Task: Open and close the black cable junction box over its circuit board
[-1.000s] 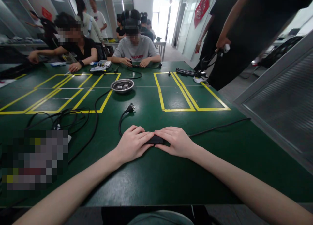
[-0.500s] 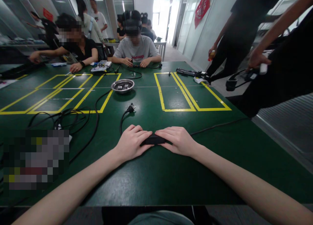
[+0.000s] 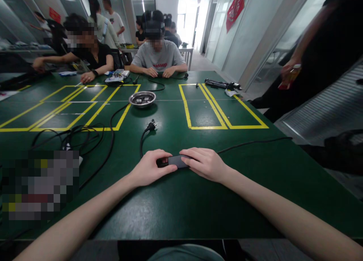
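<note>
Between my two hands is a black power adapter (image 3: 178, 162), a slim oblong block lying just above or on the green table. My left hand (image 3: 151, 166) grips its left end, the thumb along the near edge and the fingers curled behind. Over the right end, my right hand (image 3: 206, 163) is closed with its fingers across the top. A short cord with a power plug (image 3: 152, 125) lies beyond my left hand, its prongs pointing away to the right. A thin black cable (image 3: 255, 142) runs from behind my right hand to the table's right side.
A steel bowl (image 3: 142, 99) with metal parts stands ahead. Coiled black cables (image 3: 76, 134) lie at left by a blurred-out area. Yellow tape (image 3: 207, 128) marks the green table (image 3: 170, 208). A black folded stand (image 3: 222, 84) lies far right. People sit opposite; another person (image 3: 326, 53) is at right.
The adapter has turned so a greyer, broader face shows. My left fingers have shifted on its end. At right, one passer-by has left view and another has moved nearer.
</note>
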The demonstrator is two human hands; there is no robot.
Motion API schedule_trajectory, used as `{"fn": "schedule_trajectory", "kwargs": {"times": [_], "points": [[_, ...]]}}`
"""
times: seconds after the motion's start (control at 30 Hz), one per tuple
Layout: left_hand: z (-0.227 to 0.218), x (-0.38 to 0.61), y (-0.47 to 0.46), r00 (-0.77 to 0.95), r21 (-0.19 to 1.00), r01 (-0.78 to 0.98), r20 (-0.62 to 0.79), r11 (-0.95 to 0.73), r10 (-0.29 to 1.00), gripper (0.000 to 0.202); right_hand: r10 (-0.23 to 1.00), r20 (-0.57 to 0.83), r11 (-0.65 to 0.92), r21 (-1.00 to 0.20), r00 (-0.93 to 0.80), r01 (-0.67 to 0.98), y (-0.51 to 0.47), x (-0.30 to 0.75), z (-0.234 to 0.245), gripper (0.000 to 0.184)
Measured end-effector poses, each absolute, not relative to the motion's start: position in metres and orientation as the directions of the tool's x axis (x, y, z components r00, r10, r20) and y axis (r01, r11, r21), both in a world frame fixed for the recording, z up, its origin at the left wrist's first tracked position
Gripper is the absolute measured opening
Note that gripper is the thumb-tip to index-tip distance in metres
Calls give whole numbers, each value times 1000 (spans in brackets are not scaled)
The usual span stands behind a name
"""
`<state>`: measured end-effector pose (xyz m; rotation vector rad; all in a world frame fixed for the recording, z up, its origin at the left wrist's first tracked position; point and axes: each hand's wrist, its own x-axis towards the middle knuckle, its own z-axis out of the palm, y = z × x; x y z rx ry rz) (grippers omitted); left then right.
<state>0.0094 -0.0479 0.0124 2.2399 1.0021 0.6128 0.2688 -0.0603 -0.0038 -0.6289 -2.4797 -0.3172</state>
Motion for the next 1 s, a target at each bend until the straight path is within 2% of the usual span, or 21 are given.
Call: {"fn": "schedule_trajectory", "kwargs": {"times": [0.03, 0.1, 0.2, 0.27, 0.37, 0.57, 0.73, 0.87, 1.0], "points": [[11, 9, -48, 595, 684, 492, 188, -539, 781, 33, 383, 552, 870, 54, -741, 489, -61, 268, -3, 23], [9, 9, -47, 586, 653, 493, 240, -575, 774, 33, 434, 525, 884, -91, -732, 459, -61, 267, -2, 23], [6, 9, -47, 586, 572, 517, 307, -637, 750, 29, 577, 495, 817, -344, -650, 463, -62, 267, -2, 40], [5, 10, -48, 590, 524, 529, 338, -668, 733, 27, 650, 473, 759, -420, -594, 497, -62, 266, -4, 33], [3, 12, -49, 604, 498, 531, 345, -686, 718, 26, 655, 488, 755, -429, -577, 495, -61, 265, -7, 22], [3, 18, -52, 645, 503, 496, 333, -708, 688, 23, 541, 594, 838, -315, -595, 446, -61, 261, -7, 25], [4, 18, -53, 653, 482, 495, 342, -723, 676, 23, 559, 595, 826, -334, -578, 455, -62, 259, -6, 25], [1, 19, -53, 692, 466, 475, 325, -746, 644, 33, 541, 596, 834, -293, -593, 467, -62, 258, -7, 24], [-1, 20, -52, 684, 482, 496, 296, -723, 667, 27, 599, 530, 795, -306, -600, 523, -64, 260, -7, 33]]}}
